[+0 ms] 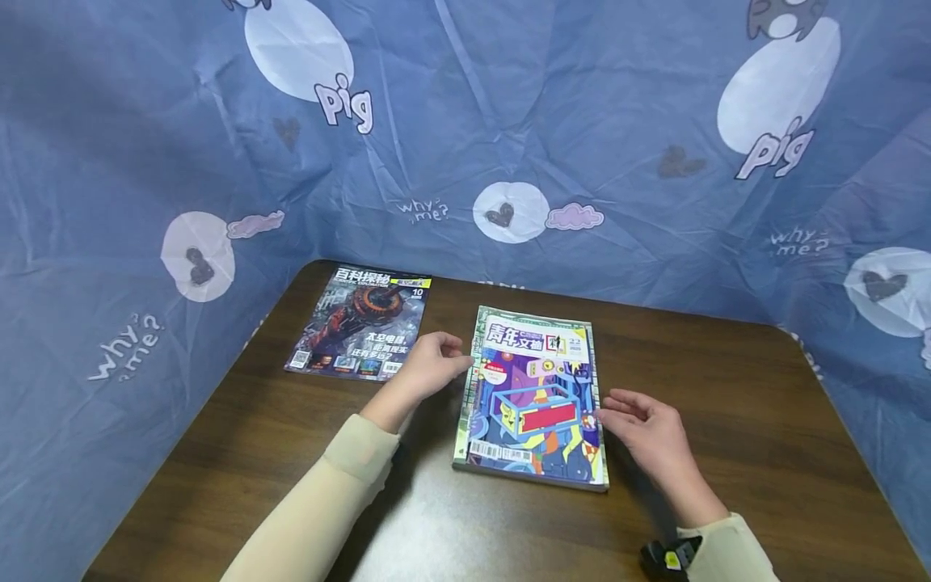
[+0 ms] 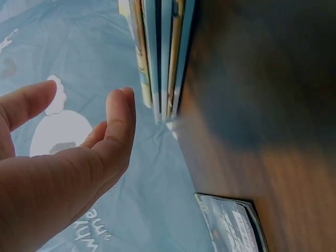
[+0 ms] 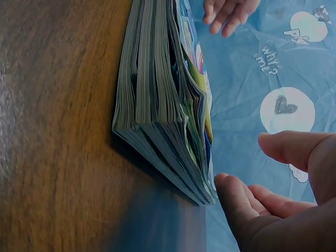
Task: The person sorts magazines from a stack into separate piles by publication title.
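Observation:
A stack of several magazines (image 1: 534, 404) lies on the brown table, its top cover purple and blue with a red box drawing. In the right wrist view the page edges of the stack (image 3: 152, 94) show, slightly fanned near one corner. My left hand (image 1: 436, 364) hovers by the stack's left edge, fingers loosely bent and thumb apart, holding nothing. In the left wrist view that hand (image 2: 79, 157) stands clear of the spines (image 2: 160, 58). Beside the right edge is my right hand (image 1: 647, 432), its thumb and fingers spread apart around nothing.
A single dark magazine (image 1: 364, 323) with an orange ringed machine on its cover lies at the table's back left, close to my left hand. The wooden table (image 1: 727, 388) ends at a blue printed cloth (image 1: 618, 121) hanging behind and at both sides.

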A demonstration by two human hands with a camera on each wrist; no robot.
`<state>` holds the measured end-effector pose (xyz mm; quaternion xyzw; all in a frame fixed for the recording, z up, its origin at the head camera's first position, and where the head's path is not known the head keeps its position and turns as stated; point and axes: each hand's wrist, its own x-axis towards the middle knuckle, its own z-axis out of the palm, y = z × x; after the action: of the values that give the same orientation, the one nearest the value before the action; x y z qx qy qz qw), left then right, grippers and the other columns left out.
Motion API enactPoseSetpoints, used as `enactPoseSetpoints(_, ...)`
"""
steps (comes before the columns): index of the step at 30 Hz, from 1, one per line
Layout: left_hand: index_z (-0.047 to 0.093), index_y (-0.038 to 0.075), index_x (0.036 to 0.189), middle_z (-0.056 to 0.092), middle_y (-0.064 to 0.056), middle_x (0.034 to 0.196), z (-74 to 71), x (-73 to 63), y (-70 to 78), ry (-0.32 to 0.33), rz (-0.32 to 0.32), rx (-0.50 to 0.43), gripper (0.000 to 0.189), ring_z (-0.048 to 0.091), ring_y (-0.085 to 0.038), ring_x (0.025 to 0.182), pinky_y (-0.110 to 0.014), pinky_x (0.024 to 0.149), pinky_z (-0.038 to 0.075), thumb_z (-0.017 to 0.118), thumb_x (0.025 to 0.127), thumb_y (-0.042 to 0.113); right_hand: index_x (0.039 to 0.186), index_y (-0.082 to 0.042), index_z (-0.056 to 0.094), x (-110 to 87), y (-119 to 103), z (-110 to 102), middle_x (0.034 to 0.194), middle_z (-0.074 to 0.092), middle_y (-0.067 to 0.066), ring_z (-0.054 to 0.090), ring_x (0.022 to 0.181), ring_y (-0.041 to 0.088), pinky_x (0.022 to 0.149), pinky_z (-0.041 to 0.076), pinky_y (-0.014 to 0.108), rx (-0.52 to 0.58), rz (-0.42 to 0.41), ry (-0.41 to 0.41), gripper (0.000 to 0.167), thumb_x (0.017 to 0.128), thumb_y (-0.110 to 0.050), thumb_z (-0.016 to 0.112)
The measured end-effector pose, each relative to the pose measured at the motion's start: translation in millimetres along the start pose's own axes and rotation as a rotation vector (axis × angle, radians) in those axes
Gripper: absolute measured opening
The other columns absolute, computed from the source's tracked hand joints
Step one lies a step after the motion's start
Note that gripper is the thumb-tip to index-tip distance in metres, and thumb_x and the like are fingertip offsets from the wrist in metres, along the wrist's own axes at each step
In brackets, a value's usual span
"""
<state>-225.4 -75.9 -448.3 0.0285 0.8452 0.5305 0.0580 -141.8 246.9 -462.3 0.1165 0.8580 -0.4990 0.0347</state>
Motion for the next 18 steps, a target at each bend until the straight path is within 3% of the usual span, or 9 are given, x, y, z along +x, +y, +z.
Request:
enactPoseSetpoints(5,0.062,-0.013,0.121,0.067,-0.016,0.097,3.3,19.9,5.9,-0.03,-0.063,-0.06,0.04,0.067,-0.022,0.076,-0.033,0.069,0.056,0.074,0.091,0.012,0.14,0.001,0.057,0.2,2.6,0.8,0.13,0.064,0.019,0.064,0.116,0.031,0.094,0.053,0.04,0.004,-0.002,-0.002,0.064,0.092,-0.036,0.078)
enactPoseSetpoints(11,0.061,-0.012,0.122,0.066,-0.017,0.101,9.7,40.9,11.7,-0.054,-0.113,-0.068,0.042,0.069,-0.024,0.08,-0.034,0.074,0.058,0.074,0.092,0.013,0.139,0.003,0.057,0.1,5.5,2.3,0.129,0.065,0.021,0.065,0.115,0.031,0.092,0.054,0.037,0.018,0.009,-0.017,0.062,0.092,-0.033,0.078)
enactPoseSetpoints(18,0.06,-0.013,0.123,0.064,-0.019,0.107,15.3,55.5,14.4,-0.068,-0.188,-0.121,0.041,0.069,-0.026,0.085,-0.031,0.076,0.058,0.072,0.094,0.013,0.137,0.004,0.059,-1.9,4.8,2.8,0.127,0.066,0.021,0.065,0.115,0.031,0.093,0.054,0.039,0.01,0.007,-0.028,0.059,0.092,-0.029,0.079)
